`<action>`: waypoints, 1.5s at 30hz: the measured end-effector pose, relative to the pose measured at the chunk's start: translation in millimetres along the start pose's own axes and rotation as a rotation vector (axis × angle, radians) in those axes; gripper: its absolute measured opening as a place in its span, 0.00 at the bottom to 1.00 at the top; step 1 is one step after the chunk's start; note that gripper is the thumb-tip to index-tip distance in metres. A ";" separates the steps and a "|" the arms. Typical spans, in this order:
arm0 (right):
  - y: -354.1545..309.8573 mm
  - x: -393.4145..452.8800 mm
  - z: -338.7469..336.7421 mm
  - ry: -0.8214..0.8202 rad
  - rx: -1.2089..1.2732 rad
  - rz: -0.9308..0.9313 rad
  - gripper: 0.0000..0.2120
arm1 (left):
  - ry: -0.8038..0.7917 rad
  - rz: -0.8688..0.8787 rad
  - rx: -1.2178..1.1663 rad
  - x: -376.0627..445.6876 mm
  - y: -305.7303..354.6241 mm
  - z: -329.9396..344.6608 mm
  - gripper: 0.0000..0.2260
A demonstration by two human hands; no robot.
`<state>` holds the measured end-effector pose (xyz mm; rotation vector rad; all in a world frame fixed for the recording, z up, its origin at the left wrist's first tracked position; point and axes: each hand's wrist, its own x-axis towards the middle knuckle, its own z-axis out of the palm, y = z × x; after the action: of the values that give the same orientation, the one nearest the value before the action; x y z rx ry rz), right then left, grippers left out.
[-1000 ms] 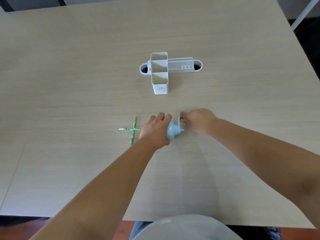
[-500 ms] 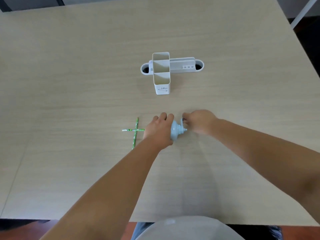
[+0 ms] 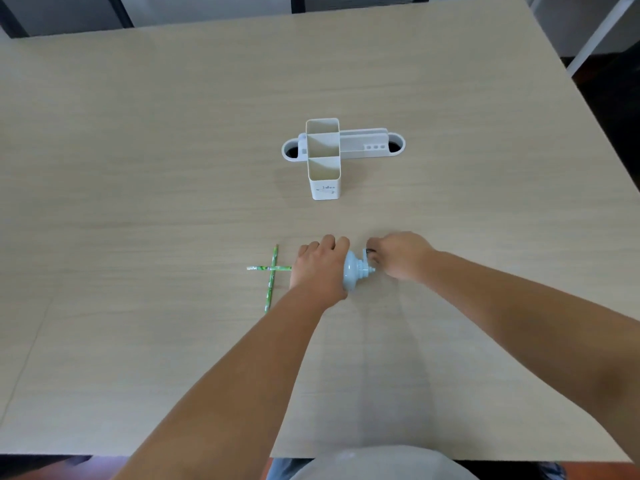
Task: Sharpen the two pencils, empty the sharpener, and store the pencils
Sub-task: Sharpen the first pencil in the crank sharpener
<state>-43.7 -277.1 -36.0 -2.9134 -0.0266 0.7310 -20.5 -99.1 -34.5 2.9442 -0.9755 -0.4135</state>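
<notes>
A pale blue crank sharpener (image 3: 353, 273) sits on the wooden table (image 3: 138, 168). My left hand (image 3: 320, 268) is wrapped around its body from the left. My right hand (image 3: 398, 254) pinches the crank handle (image 3: 367, 252) at its right end. One green pencil (image 3: 268, 268) lies level with its right end hidden under my left hand, apparently in the sharpener. The second green pencil (image 3: 272, 278) lies across it, pointing away from me. A white pencil holder (image 3: 323, 157) with two open compartments stands further back.
Behind the holder lies a long white tray (image 3: 367, 147) with round holes at both ends. White table legs (image 3: 595, 32) show at the top right, beyond the table's far right corner.
My right hand has shifted slightly on the crank, which has turned a little. My left hand and the pencils stay where they were.
</notes>
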 end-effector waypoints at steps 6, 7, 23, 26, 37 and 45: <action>-15.5 -30.2 32.7 -0.131 0.090 -0.027 0.11 | 0.007 -0.039 -0.027 0.5 -0.1 1.0 0.30; -18.9 -43.8 33.7 -0.128 0.145 -0.054 0.11 | 0.015 -0.040 -0.015 1.5 0.4 1.7 0.29; -18.7 -64.9 26.0 -0.050 0.190 -0.110 0.12 | 0.048 -0.024 0.004 0.6 -1.4 7.1 0.31; -3.8 -57.5 -8.6 0.091 0.207 -0.171 0.12 | 0.052 0.016 0.034 2.8 -1.7 6.7 0.31; -9.9 -61.1 0.3 -0.131 0.213 -0.201 0.11 | 0.033 -0.006 0.023 2.9 -0.3 5.3 0.30; -2.8 -10.4 4.9 -0.053 0.012 -0.073 0.12 | 0.060 0.003 0.020 4.8 -0.8 8.3 0.30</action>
<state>-55.1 -274.2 -35.0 -2.8642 -0.1334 0.7928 -18.4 -100.7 -43.7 2.9536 -0.9825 -0.3157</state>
